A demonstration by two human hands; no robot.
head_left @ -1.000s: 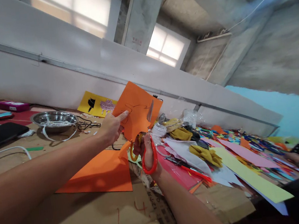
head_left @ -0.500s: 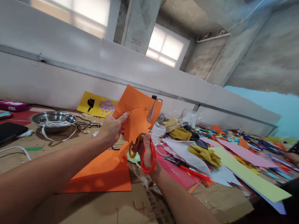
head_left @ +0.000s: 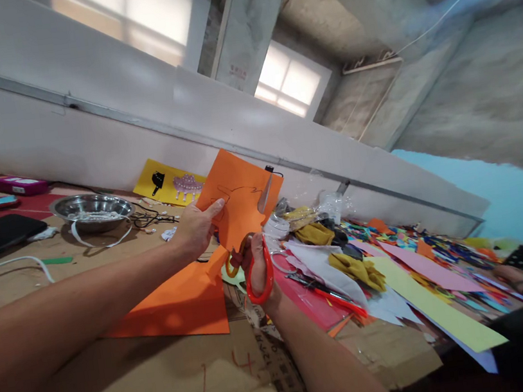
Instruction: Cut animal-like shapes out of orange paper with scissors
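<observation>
My left hand (head_left: pixel 199 226) pinches the left edge of an orange paper sheet (head_left: pixel 239 215), thumb on its face, holding it up above the table. A dark outline is drawn on the sheet, and its lower edge is cut ragged. My right hand (head_left: pixel 257 264) is wrapped round the handles of a pair of scissors (head_left: pixel 267 273), one loop red and the other yellowish. A scissor blade shows against the right part of the sheet, pointing up and right. Beneath my hands, another orange sheet (head_left: pixel 180 308) lies on the cardboard.
A steel bowl (head_left: pixel 93 210) and a yellow card (head_left: pixel 167 182) with cut-out shapes stand toward the wall. Red-handled scissors (head_left: pixel 339 300), mustard cloth (head_left: pixel 357 270) and a pale green paper strip (head_left: pixel 436 301) lie right, before a heap of colourful scraps. A person's arm shows far right.
Hardly anything differs. The orange sheet tilts very slightly, and the scissors stay at nearly the same place on it.
</observation>
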